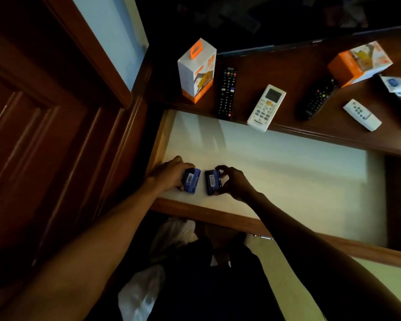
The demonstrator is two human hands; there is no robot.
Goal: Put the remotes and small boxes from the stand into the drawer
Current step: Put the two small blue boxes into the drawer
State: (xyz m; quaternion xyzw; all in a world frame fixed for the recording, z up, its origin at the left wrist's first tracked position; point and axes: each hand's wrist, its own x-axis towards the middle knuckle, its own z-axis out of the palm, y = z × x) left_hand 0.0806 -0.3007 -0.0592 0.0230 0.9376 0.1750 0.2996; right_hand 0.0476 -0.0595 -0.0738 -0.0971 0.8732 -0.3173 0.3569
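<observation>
- Your two small blue boxes, left (191, 180) and right (212, 181), lie side by side in the drawer's (287, 163) near-left corner, long axes running front to back.
- Open floor extends rightward.
- Your left hand (168, 174) and right hand (235, 183) each close fingers around one box.

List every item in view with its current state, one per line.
drawer: pulled open.
left blue box: in drawer, left hand on it.
right blue box: in drawer, right hand on it.
tall orange-white box: upright on stand.
second orange-white box: lying on stand.
long black remote, white AC remote, rounded black remote, small white remote: lying on stand.
</observation>
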